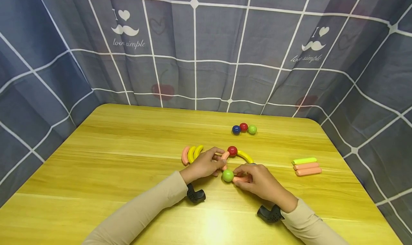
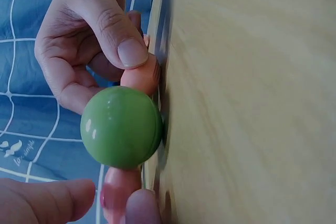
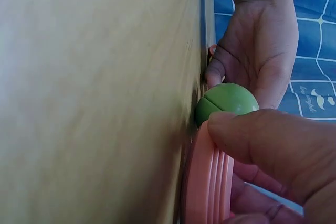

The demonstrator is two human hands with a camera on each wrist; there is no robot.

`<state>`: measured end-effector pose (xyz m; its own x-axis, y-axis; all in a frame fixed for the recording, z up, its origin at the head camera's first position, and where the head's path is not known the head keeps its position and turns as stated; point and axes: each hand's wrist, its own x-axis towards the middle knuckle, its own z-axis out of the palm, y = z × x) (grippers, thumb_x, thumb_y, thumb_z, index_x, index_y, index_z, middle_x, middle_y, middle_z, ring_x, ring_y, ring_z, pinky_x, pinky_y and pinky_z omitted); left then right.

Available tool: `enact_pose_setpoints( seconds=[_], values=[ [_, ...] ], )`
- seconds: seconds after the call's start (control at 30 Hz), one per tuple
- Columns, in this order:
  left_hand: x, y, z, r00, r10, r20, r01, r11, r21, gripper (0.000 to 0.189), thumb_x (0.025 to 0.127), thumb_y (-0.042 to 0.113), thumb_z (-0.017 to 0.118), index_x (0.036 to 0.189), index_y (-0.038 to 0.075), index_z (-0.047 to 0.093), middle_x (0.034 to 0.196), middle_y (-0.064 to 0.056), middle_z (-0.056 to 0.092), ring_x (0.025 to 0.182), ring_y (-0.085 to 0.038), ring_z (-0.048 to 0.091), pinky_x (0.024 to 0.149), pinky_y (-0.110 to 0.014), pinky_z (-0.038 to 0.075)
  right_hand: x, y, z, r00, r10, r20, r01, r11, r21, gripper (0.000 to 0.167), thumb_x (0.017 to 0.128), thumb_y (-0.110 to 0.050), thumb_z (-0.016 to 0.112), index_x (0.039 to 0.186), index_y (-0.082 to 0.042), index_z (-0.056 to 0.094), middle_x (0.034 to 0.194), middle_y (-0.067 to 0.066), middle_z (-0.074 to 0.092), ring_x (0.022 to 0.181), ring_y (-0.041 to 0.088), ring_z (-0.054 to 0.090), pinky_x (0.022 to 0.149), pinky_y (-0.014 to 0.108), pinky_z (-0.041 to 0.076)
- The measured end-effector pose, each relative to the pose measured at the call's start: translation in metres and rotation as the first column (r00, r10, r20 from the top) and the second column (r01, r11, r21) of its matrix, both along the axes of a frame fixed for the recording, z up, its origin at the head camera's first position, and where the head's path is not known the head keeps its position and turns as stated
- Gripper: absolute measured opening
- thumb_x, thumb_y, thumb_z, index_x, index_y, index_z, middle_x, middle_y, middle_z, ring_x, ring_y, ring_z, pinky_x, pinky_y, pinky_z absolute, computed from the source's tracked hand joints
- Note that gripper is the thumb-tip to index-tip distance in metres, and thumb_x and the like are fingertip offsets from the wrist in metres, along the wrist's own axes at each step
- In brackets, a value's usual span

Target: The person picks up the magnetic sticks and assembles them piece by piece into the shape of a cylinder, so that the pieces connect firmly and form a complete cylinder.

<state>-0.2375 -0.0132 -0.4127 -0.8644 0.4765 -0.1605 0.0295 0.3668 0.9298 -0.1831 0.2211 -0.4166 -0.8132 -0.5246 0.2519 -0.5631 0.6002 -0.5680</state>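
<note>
A green ball sits on the table between both hands, with a pink curved stick at either side of it. My left hand pinches one pink curved stick, which runs from the green ball towards a red ball. Thumb and fingers of my right hand hold the other pink curved stick, its end against the green ball. From the red ball a yellow curved stick arcs right to a blue ball, mostly hidden behind the right hand.
Blue, red and green loose balls stand farther back. Pink and yellow curved sticks lie left of the left hand. Straight sticks, pink and yellow-green, lie at the right. A checked curtain surrounds the wooden table.
</note>
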Motion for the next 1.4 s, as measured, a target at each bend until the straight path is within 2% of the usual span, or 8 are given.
enact_pose_setpoints(
  seconds=[0.23, 0.7, 0.8, 0.9, 1.0, 1.07, 1.2, 1.4],
  values=[
    [0.000, 0.001, 0.003, 0.998, -0.027, -0.058, 0.024, 0.998, -0.054, 0.043, 0.109, 0.015, 0.065, 0.149, 0.004, 0.055, 0.089, -0.005, 0.071, 0.060, -0.014, 0.063, 0.060, -0.025, 0.056, 0.001, -0.003, 0.001, 1.000, 0.007, -0.015, -0.007, 1.000, -0.013, 0.010, 0.097, -0.016, 0.084, 0.105, -0.010, 0.081, 0.094, -0.002, 0.077, 0.063, -0.005, 0.049, 0.058, 0.022, 0.050],
    [-0.001, 0.000, 0.004, 0.993, -0.069, -0.094, 0.058, 0.991, -0.117, 0.044, 0.111, 0.018, 0.061, 0.153, 0.007, 0.055, 0.086, -0.003, 0.069, 0.052, -0.012, 0.059, 0.051, -0.022, 0.045, -0.001, 0.000, 0.007, 0.999, -0.007, 0.042, 0.009, 0.999, -0.033, 0.017, 0.097, -0.017, 0.085, 0.109, -0.005, 0.081, 0.092, -0.001, 0.078, 0.057, -0.004, 0.050, 0.051, 0.022, 0.048],
    [0.001, 0.000, 0.005, 0.992, -0.071, -0.108, 0.056, 0.989, -0.135, 0.049, 0.113, 0.020, 0.059, 0.159, 0.005, 0.049, 0.097, -0.006, 0.067, 0.055, -0.013, 0.063, 0.058, -0.025, 0.050, -0.002, 0.007, 0.016, 0.995, -0.044, 0.085, 0.052, 0.995, -0.091, 0.016, 0.098, -0.011, 0.083, 0.111, -0.002, 0.081, 0.088, -0.002, 0.076, 0.050, -0.002, 0.045, 0.045, 0.023, 0.042],
    [0.003, 0.000, 0.006, 0.991, -0.066, -0.118, 0.046, 0.986, -0.161, 0.059, 0.113, 0.030, 0.061, 0.163, 0.004, 0.043, 0.117, -0.013, 0.062, 0.064, -0.017, 0.067, 0.078, -0.032, 0.055, -0.005, 0.020, 0.026, 0.991, -0.107, 0.080, 0.117, 0.984, -0.132, 0.014, 0.098, -0.004, 0.079, 0.111, -0.001, 0.080, 0.086, -0.003, 0.073, 0.052, 0.001, 0.046, 0.046, 0.024, 0.040],
    [0.004, 0.000, 0.006, 0.986, -0.091, -0.138, 0.058, 0.973, -0.225, 0.074, 0.105, 0.043, 0.071, 0.164, 0.009, 0.043, 0.136, -0.018, 0.056, 0.091, -0.021, 0.068, 0.097, -0.043, 0.053, -0.011, 0.037, 0.033, 0.991, -0.108, 0.082, 0.116, 0.988, -0.098, 0.015, 0.099, -0.005, 0.079, 0.114, -0.003, 0.080, 0.093, 0.000, 0.072, 0.064, 0.005, 0.051, 0.052, 0.025, 0.042],
    [0.005, 0.000, 0.007, 0.981, -0.120, -0.154, 0.075, 0.959, -0.272, 0.083, 0.098, 0.048, 0.079, 0.164, 0.012, 0.044, 0.142, -0.019, 0.054, 0.108, -0.023, 0.063, 0.101, -0.046, 0.052, -0.014, 0.048, 0.034, 0.989, -0.064, 0.136, 0.072, 0.996, -0.050, 0.022, 0.097, -0.010, 0.082, 0.118, -0.004, 0.080, 0.103, 0.004, 0.070, 0.074, 0.008, 0.054, 0.059, 0.025, 0.045],
    [0.006, -0.002, 0.006, 0.972, -0.157, -0.175, 0.097, 0.946, -0.308, 0.090, 0.092, 0.046, 0.085, 0.165, 0.013, 0.046, 0.136, -0.015, 0.055, 0.110, -0.022, 0.054, 0.089, -0.039, 0.052, -0.021, 0.059, 0.029, 0.964, 0.040, 0.264, -0.041, 0.999, 0.000, 0.034, 0.094, -0.012, 0.087, 0.125, -0.002, 0.077, 0.111, 0.006, 0.064, 0.082, 0.010, 0.058, 0.069, 0.024, 0.053],
    [0.006, -0.004, 0.006, 0.976, -0.144, -0.166, 0.090, 0.950, -0.298, 0.087, 0.093, 0.035, 0.076, 0.167, 0.006, 0.039, 0.129, -0.012, 0.054, 0.097, -0.019, 0.048, 0.071, -0.029, 0.042, -0.025, 0.056, 0.018, 0.948, 0.108, 0.298, -0.101, 0.994, -0.039, 0.028, 0.096, -0.011, 0.083, 0.120, 0.000, 0.073, 0.098, 0.000, 0.063, 0.077, 0.007, 0.056, 0.068, 0.024, 0.053]
  ],
)
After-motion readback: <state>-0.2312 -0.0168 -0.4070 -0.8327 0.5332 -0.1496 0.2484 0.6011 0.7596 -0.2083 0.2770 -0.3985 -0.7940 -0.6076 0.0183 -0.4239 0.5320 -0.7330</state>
